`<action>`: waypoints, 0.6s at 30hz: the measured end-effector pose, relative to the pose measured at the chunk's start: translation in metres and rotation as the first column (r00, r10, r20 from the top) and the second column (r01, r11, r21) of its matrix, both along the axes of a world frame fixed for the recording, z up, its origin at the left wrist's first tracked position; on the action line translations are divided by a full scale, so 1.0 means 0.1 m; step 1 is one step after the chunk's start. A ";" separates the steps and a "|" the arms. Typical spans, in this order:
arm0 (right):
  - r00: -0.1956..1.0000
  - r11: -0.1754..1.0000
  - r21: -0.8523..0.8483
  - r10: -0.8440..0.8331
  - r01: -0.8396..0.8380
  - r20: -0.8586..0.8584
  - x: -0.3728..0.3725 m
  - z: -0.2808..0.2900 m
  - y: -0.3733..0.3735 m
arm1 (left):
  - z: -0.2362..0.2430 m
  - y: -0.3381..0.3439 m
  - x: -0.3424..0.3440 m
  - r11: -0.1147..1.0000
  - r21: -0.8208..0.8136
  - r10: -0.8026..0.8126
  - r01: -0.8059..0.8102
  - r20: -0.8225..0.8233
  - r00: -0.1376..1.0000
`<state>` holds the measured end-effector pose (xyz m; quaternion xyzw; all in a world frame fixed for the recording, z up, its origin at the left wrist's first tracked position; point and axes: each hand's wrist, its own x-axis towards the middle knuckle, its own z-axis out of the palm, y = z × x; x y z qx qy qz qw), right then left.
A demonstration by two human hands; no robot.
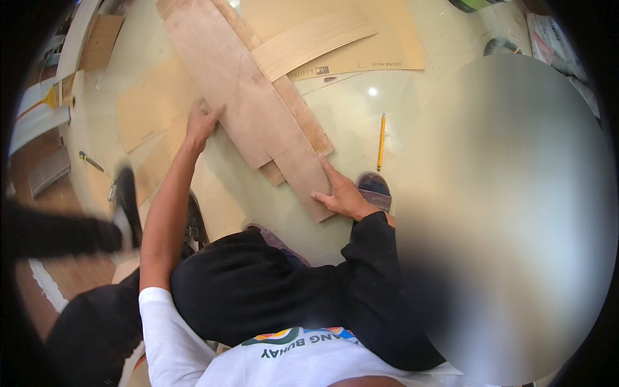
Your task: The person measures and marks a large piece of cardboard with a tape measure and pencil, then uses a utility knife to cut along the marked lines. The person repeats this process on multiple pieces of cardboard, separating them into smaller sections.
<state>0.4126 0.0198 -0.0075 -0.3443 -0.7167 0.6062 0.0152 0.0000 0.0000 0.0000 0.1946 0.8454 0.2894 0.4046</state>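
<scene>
A long brownish wooden board [238,84] with a notched, narrower near end lies slantwise before me. My left hand [205,122] is at its left edge, thumb on top and fingers curled at the side. My right hand [343,195] grips the narrow near end, thumb on the face and fingers along the right edge. Beneath the board, a rougher wooden plank [308,124] shows along its right side. A pale, grooved veneer strip [316,42] lies against them at the far side. To the right, a yellow pencil [382,142] rests on the floor.
Tan sheets [403,45] lie on the glossy floor. A utility knife [90,161] sits at the left, near another person's blurred shoe [129,203]. Wooden panels [102,42] stand at the far left. A large blur hides the right side.
</scene>
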 end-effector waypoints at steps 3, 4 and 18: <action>0.999 0.998 -0.062 0.009 -0.007 0.037 0.04 0.12 0.11 | 0.20 0.03 0.15 0.999 0.013 0.044 -0.044 -0.026 0.999; 0.998 0.997 -0.076 0.018 -0.013 0.064 0.03 0.16 0.15 | 0.27 -0.02 0.20 0.997 0.027 0.074 -0.073 -0.043 0.996; 0.879 0.908 0.171 0.302 -0.383 0.369 0.05 0.71 1.25 | 0.31 -3.45 2.33 0.710 0.091 0.702 -0.698 -0.028 0.711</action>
